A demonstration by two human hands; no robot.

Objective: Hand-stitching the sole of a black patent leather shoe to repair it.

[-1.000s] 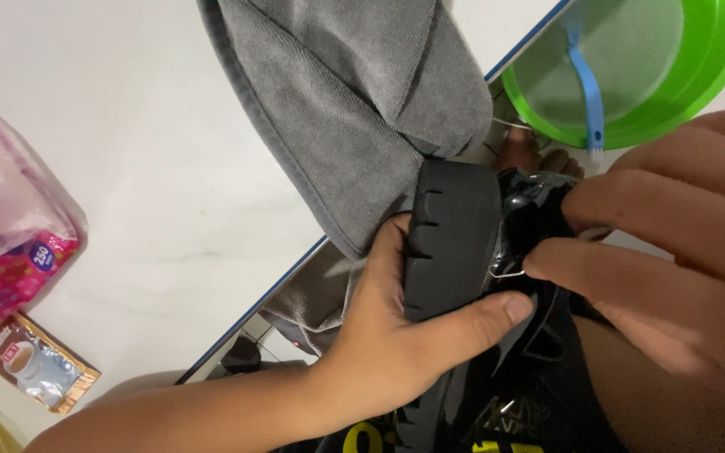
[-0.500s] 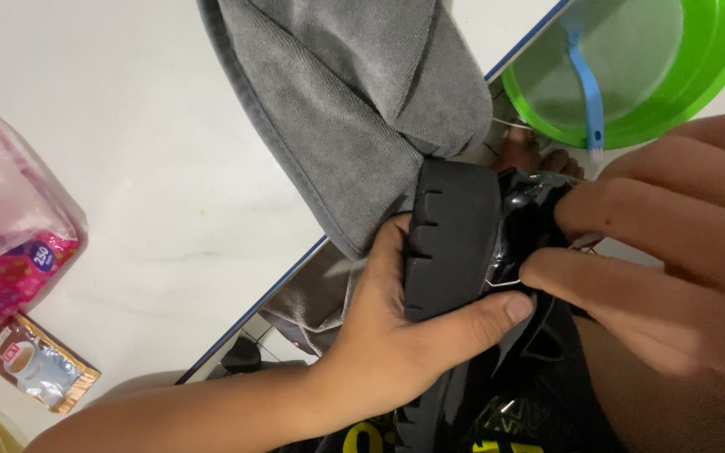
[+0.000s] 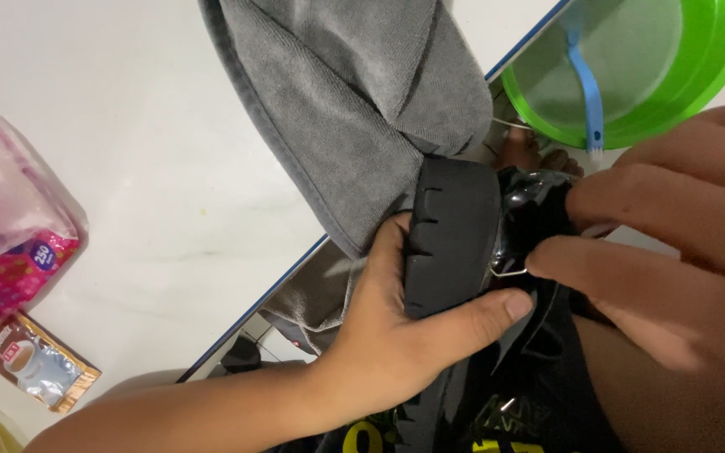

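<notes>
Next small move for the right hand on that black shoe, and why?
Probably pinch and pull the thin wire loop at the black shoe. The right hand has its fingertips right by it, while the left hand grips the sole, thumb across, steadying it.

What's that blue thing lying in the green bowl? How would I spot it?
Look to the top right, past the edge of the white table, where a round bright green basin sits lower down. Inside it lies a slim light blue brush, its handle running up and down. It is the only blue item in the basin.
</notes>
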